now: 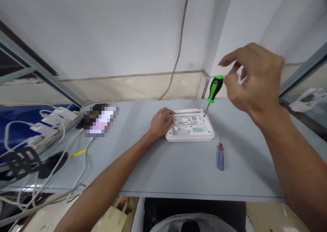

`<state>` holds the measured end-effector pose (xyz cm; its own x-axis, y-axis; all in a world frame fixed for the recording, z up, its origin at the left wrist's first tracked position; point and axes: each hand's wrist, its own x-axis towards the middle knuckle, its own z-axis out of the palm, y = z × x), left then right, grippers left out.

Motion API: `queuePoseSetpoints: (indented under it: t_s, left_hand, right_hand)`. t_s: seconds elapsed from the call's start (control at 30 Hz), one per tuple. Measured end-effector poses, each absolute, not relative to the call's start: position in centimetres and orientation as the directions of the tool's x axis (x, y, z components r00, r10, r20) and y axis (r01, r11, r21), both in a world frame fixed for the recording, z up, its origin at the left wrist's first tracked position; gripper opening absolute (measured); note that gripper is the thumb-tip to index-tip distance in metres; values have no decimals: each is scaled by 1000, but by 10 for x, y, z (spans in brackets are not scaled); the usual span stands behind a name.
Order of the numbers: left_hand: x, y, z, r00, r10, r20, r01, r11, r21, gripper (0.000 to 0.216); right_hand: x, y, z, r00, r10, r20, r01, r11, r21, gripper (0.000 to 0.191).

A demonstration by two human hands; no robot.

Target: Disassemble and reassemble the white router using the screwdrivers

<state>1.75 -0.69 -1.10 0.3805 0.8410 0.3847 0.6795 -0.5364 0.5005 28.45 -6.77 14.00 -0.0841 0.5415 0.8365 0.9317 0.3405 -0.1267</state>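
Curled firmly over the edge of a white router (196, 133), the left hand (160, 123) of a person standing at a bench has hold of the unit, which lies with its vented base and printed labels facing up. The pressure of that hand appears to be what keeps the casing from sliding on the smooth surface. The right hand (252, 79), slightly blurred, hangs in the air just above and beside a green-and-black screwdriver (214, 88), its thumb and fingers partly open in a loose pinch and holding nothing. The tool stands tilted with no hand on it, its steel shaft seated in a recess at the far corner of the router's base, a placement that seems to be all that keeps it upright. Near the router, a smaller screwdriver (221, 157) with a red collar and translucent blue handle lies on the pale grey bench (158, 170), within easy reach of the right hand. Farther left, a power strip (51, 123) crowded with white plug adapters sits at the bench's edge, with white cables (61, 156) trailing across the surface and over the front. A pixelated object (100, 121) lies beside it, its details obscured. A pale cable (180, 45) runs down the wall behind.
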Motion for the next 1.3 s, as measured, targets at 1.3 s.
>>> queuePoseSetpoints:
  t_s: [1.3]
  left_hand:
    - [19, -5, -10, 395, 835, 383, 666, -548, 507, 22]
  right_hand:
    - [292, -53, 124, -361, 748, 557, 888, 458, -39, 55]
